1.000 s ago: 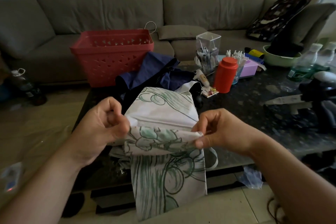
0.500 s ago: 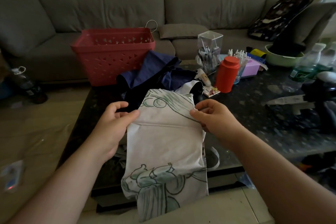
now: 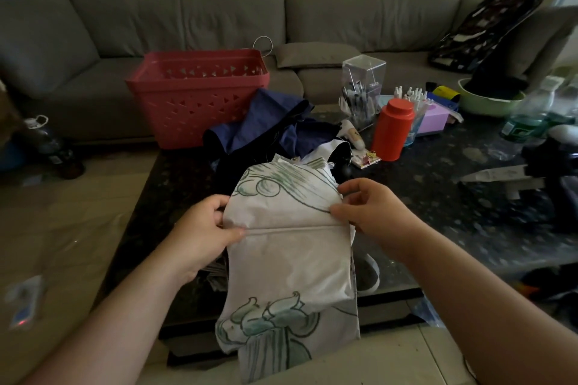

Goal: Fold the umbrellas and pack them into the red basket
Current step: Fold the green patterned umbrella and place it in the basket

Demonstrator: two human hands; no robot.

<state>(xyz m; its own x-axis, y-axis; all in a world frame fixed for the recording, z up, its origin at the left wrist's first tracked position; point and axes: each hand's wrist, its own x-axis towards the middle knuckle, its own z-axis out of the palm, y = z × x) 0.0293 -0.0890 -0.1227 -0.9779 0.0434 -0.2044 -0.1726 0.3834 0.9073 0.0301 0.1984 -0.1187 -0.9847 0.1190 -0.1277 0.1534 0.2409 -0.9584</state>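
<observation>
Living room, grey sofa point(image 3: 187, 15) behind a dark speckled table point(image 3: 438, 203). White umbrella point(image 3: 291, 247) with green floral print lies at the table's near edge, canopy creased across the middle, lower part hanging off. Navy umbrella point(image 3: 266, 131) crumpled behind it; red basket point(image 3: 200, 97) further back-left. White umbrella's handle and ribs not visible. Left hand point(image 3: 203, 228) and right hand point(image 3: 372, 209) pinch the canopy's side edges, forearms extended.
</observation>
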